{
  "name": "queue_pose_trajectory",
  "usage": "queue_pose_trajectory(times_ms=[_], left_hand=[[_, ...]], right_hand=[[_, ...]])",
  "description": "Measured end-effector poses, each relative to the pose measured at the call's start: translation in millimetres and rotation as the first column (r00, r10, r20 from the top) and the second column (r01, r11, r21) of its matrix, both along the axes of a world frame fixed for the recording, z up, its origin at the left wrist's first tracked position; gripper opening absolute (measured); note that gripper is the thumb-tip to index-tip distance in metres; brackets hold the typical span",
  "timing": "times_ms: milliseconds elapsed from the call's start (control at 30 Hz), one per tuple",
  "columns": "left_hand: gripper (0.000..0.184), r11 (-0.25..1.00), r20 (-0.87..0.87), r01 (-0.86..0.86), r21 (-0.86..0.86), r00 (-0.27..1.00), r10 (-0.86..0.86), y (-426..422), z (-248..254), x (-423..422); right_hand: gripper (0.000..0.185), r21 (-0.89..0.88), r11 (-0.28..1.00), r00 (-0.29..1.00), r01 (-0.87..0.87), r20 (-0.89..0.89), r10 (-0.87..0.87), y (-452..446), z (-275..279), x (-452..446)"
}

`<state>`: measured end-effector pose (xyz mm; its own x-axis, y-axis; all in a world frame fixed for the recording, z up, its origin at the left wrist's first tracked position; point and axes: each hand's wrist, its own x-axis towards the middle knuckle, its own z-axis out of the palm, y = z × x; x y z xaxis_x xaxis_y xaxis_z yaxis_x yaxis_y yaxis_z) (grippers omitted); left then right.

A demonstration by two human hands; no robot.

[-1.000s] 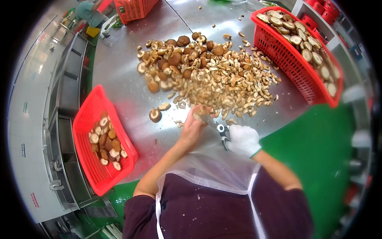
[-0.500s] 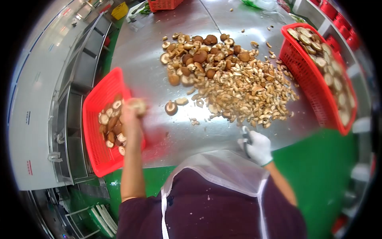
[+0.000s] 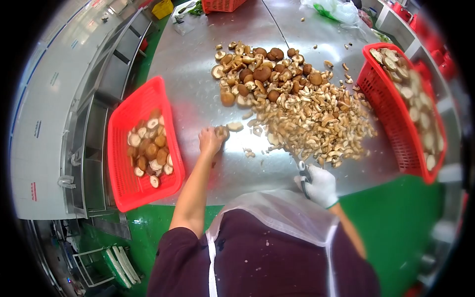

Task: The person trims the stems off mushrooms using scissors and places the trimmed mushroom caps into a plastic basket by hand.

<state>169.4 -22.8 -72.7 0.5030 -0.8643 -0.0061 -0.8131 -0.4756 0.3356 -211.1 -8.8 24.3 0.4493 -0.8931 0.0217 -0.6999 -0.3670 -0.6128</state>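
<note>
My bare left hand (image 3: 211, 140) is on the table with its fingers closed around a mushroom (image 3: 222, 131). A pale mushroom piece (image 3: 235, 126) lies just beyond it. My right hand (image 3: 320, 186), in a white glove, grips dark-handled scissors (image 3: 303, 173) near the table's front edge, their tips close to the pile of cut mushroom stems (image 3: 321, 123). Behind the stems, whole brown mushrooms (image 3: 262, 74) lie heaped. To the left of my left hand stands a red basket (image 3: 115, 168) partly filled with trimmed mushroom caps (image 3: 152, 143).
A second red basket (image 3: 391, 119) full of mushroom caps stands at the table's right edge. At the back of the steel table (image 3: 193, 59) are another red basket (image 3: 224, 5) and a plastic bag (image 3: 341, 12). Metal shelving (image 3: 111, 69) runs along the left.
My left hand has moved right from the left basket, where it held a mushroom, onto a mushroom on the table. The right hand stays by the stems with the scissors. The view has shifted slightly.
</note>
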Motion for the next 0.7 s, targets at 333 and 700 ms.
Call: queue_pose_trajectory(times_ms=[333,700], left_hand=[[0.030,0.987,-0.986,-0.094,-0.132,0.110,-0.122,16,48,-88],[0.044,0.998,-0.957,0.036,-0.053,-0.287,-0.040,29,87,-140]], right_hand=[[0.034,0.021,0.999,0.972,-0.029,-0.231,0.033,-4,17,13],[0.032,0.149,0.989,0.931,-0.023,-0.358,0.075,-6,27,14]])
